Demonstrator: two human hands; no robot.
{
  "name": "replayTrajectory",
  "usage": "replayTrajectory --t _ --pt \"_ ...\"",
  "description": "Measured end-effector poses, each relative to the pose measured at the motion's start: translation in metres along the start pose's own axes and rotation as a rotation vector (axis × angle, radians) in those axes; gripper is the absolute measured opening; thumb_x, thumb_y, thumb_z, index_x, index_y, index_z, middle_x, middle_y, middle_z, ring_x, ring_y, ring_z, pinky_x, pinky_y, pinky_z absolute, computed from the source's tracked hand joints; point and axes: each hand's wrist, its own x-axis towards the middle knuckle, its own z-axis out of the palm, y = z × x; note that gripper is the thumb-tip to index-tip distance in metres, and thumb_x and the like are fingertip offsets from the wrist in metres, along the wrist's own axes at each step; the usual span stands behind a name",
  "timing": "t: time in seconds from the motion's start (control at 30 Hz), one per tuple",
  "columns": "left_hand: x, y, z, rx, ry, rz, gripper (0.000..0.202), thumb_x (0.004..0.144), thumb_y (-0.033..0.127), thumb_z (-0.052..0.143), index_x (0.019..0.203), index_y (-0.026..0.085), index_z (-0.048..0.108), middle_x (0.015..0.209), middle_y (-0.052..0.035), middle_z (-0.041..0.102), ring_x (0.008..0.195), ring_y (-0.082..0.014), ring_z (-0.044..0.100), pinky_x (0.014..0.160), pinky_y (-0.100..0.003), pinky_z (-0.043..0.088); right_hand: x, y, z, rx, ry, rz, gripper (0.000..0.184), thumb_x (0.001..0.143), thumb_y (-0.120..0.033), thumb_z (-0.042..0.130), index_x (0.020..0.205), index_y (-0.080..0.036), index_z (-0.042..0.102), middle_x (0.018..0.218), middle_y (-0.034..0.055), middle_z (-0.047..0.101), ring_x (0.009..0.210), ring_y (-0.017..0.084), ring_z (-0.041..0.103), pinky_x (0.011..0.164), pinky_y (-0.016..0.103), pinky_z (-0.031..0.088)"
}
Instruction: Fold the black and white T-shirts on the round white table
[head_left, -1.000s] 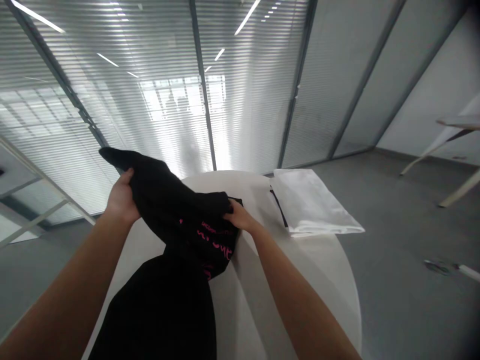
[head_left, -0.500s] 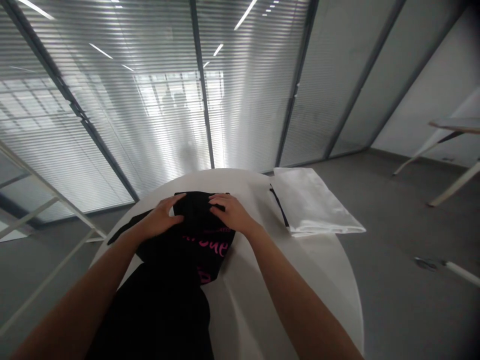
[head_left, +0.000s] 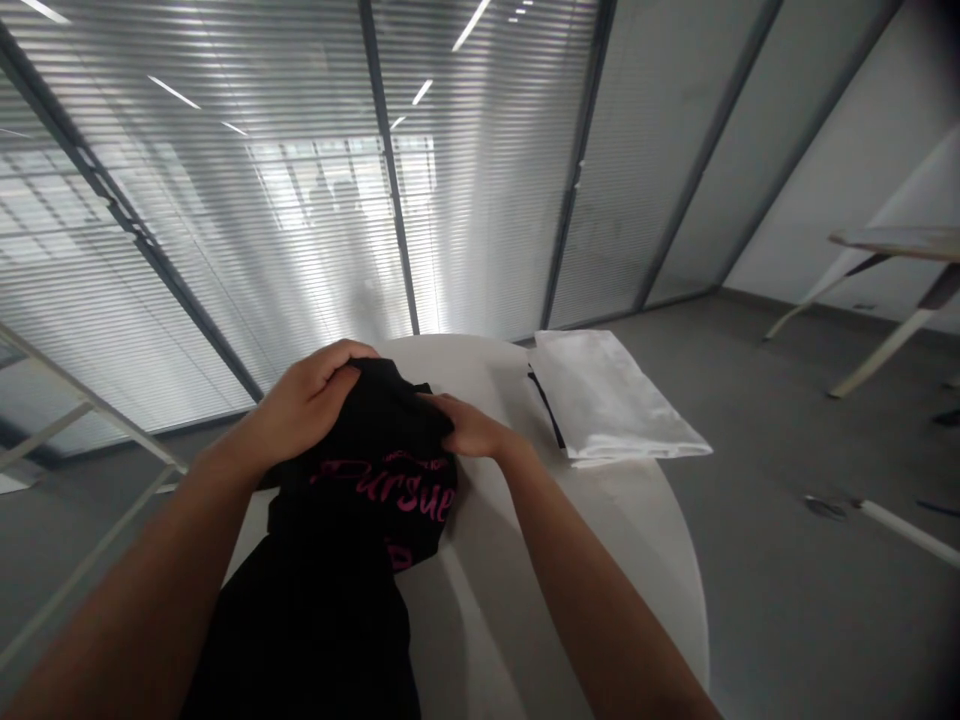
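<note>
A black cloth (head_left: 375, 440) with pink lettering, "Pursue" among it, is bunched up on the round white table (head_left: 517, 570). My left hand (head_left: 311, 400) is closed on its upper left edge and lifts that part a little, with the thumb on the near side. Closed on the upper right edge is my right hand (head_left: 472, 428), some of its fingers hidden behind the fabric. Black clothing in front of my body merges with the cloth's lower side, so the border between them is hard to see.
A folded white sheet-like item (head_left: 619, 395), with a black strip along its left side, overhangs the table's right edge. White metal framing (head_left: 97, 400) stands at left. Blinds behind glass panels (head_left: 480, 180) lie beyond. Another table (head_left: 900, 242) is at far right.
Both hands have closed on the cloth's far edge after resting spread on it. The left side has risen, and more pink lettering shows. The view has shifted slightly.
</note>
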Motion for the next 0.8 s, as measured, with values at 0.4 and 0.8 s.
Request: replayTrajectory --t 0.4,0.8 --pt "-0.018 -0.004 -0.051 -0.078 0.089 -0.055 0.024 0.089 0.025 0.048 0.105 0.018 0.065 0.085 0.0011 0.064 0.073 -0.0101 0.054 0.062 -0.021 0.043 0.021 0.027 0.02 0.622 0.45 -0.08 0.087 0.062 -0.016 0.064 0.136 -0.039 0.026 0.145 0.0069 0.031 0.119 0.023 0.051 0.092 0.044 0.048" --pt "-0.041 0.0 -0.074 -0.321 -0.126 0.112 0.024 0.085 0.018 0.054 0.087 0.028 0.076 0.085 -0.003 0.064 0.074 -0.0157 0.062 0.062 -0.029 0.046 0.024 0.01 0.055 0.309 -0.005 -0.105 0.06 0.068 -0.022 0.07 0.125 -0.016 0.053 0.116 0.0085 0.065 0.107 0.026 0.059 0.096 0.043 0.045"
